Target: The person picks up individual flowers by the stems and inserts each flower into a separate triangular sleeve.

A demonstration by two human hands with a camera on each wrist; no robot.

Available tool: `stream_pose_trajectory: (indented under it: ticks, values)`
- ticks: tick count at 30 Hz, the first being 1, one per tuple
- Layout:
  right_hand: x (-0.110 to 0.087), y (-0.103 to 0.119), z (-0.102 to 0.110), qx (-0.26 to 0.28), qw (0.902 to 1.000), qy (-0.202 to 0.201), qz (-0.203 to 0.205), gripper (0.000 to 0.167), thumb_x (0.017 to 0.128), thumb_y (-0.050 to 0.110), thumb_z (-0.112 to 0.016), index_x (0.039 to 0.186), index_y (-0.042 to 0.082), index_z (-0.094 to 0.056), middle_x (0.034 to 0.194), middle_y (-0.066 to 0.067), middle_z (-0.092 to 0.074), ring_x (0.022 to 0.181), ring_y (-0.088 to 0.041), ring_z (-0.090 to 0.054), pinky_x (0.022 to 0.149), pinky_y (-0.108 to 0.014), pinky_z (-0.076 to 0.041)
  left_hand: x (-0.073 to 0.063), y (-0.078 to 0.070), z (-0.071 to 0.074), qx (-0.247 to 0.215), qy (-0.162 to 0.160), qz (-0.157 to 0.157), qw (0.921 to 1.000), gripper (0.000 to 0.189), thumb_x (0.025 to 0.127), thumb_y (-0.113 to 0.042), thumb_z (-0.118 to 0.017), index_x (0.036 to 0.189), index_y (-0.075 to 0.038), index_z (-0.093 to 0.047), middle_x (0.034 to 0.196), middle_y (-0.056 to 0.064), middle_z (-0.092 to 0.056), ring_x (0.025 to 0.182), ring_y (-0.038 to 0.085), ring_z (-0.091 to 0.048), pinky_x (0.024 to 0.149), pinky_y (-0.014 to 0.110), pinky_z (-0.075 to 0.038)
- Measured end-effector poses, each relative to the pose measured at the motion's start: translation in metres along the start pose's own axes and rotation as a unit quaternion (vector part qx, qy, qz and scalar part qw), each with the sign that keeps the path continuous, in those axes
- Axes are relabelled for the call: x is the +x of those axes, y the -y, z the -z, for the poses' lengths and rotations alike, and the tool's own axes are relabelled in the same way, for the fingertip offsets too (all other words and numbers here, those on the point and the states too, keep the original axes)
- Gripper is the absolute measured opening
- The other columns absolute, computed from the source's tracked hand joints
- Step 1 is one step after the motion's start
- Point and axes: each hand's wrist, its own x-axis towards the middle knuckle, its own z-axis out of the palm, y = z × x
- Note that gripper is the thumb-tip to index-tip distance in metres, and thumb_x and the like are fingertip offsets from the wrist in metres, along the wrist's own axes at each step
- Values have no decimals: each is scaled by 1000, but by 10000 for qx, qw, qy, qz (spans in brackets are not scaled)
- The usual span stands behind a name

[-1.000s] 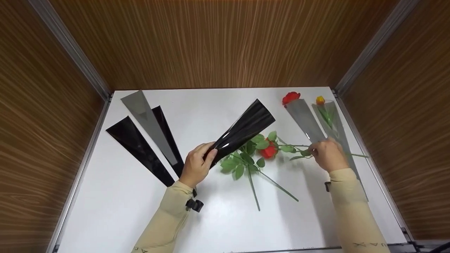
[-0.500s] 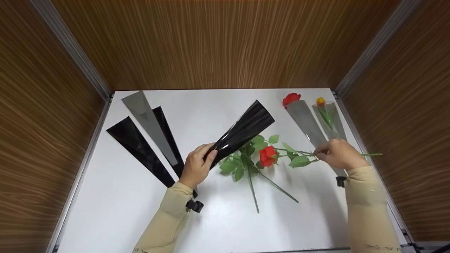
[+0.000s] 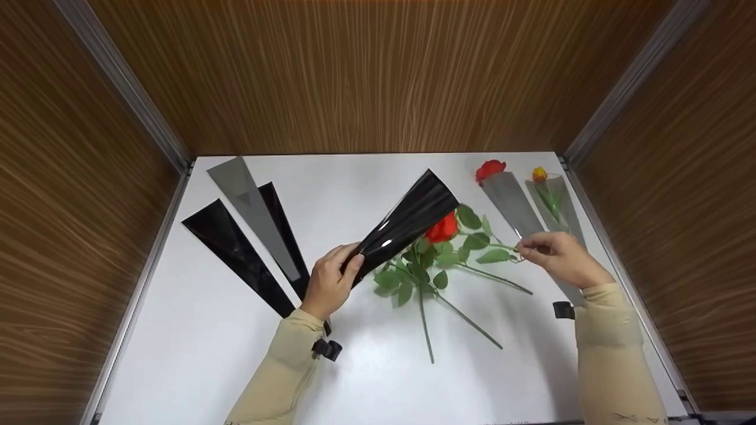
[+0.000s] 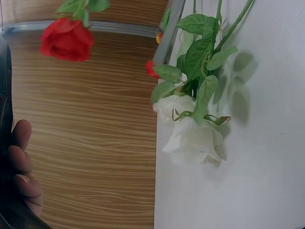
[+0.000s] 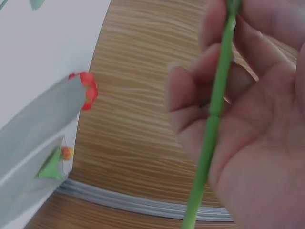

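Observation:
My left hand (image 3: 332, 280) grips the narrow lower part of a black flower sleeve (image 3: 407, 221), its wide mouth pointing up and right. My right hand (image 3: 561, 257) pinches the green stem (image 5: 219, 90) of a red rose (image 3: 443, 229). The rose's head overlaps the sleeve's right edge near the mouth in the head view. In the left wrist view the same red rose (image 4: 66, 40) hangs off the table, apart from the sleeve. White roses (image 4: 195, 138) with green leaves lie on the table beneath; the sleeve hides their heads from the head view.
Two black sleeves (image 3: 236, 254) and a grey one (image 3: 254, 215) lie at the left, partly overlapping. At the right lie a red flower (image 3: 490, 170) in a grey sleeve (image 3: 512, 200) and an orange-yellow tulip (image 3: 540, 173) in a clear sleeve. Wooden panels surround the white table (image 3: 366, 389).
My right hand drew the red rose to the right, then brought it back left and up, closer to the sleeve's mouth. My left hand and the black sleeve have stayed nearly still.

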Motion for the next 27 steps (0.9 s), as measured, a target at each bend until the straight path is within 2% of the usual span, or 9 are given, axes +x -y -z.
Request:
stream_pose_trajectory:
  ticks: [4,8,10,14,17,20,27]
  values:
    - [-1,1,-5,405,9975,-564,117,13,93,12,-64,100,3,-72,91,-11,-69,74,-14,-58,61,-19,-46,-3,-1,-2,-50,25,-86,9999,27,100,-25,-54,119,-10,-66,105,-2,-68,95,10,-62,84,32,-50]
    - [-2,4,-10,863,9905,-1069,76,16,94,12,-64,104,1,-70,95,-14,-68,80,-13,-60,65,-18,-48,-5,-2,-4,-21,36,-144,9999,27,99,-25,-55,118,-10,-66,102,-2,-68,91,9,-62,81,32,-50]
    - [-2,14,-11,1096,9860,-1259,-17,19,94,12,-63,106,-1,-69,96,-16,-66,81,-15,-59,66,-18,-48,-6,-2,-4,26,21,-131,9999,26,99,-25,-56,118,-10,-67,101,-2,-68,90,9,-62,81,31,-50]
    - [1,20,-15,1547,9758,-1529,-221,22,93,18,-65,106,1,-68,96,-17,-65,83,-19,-58,69,-19,-49,-5,-3,-3,67,-19,-152,9999,26,98,-25,-57,117,-11,-67,100,-2,-68,90,9,-62,81,32,-50]
    - [6,18,-17,1776,9683,-1745,-193,24,92,19,-66,105,-1,-66,93,-16,-65,82,-20,-60,69,-20,-51,-5,-3,-3,135,-24,-206,9997,26,98,-25,-57,117,-11,-67,101,-2,-68,91,9,-62,81,31,-50]
    - [8,27,-17,2107,9574,-1977,-32,22,92,12,-66,103,-7,-62,90,-19,-64,79,-17,-62,71,-21,-52,-6,-2,-2,207,-29,-263,9994,26,98,-25,-57,118,-10,-67,102,-2,-68,93,9,-62,82,32,-50]
    - [8,52,-9,3261,9118,-2462,414,22,90,1,-64,107,-13,-59,91,-18,-67,82,-19,-66,77,-25,-54,-8,-2,-2,273,-1,-318,9991,27,98,-24,-57,121,-12,-66,103,-2,-68,95,10,-63,83,32,-50]
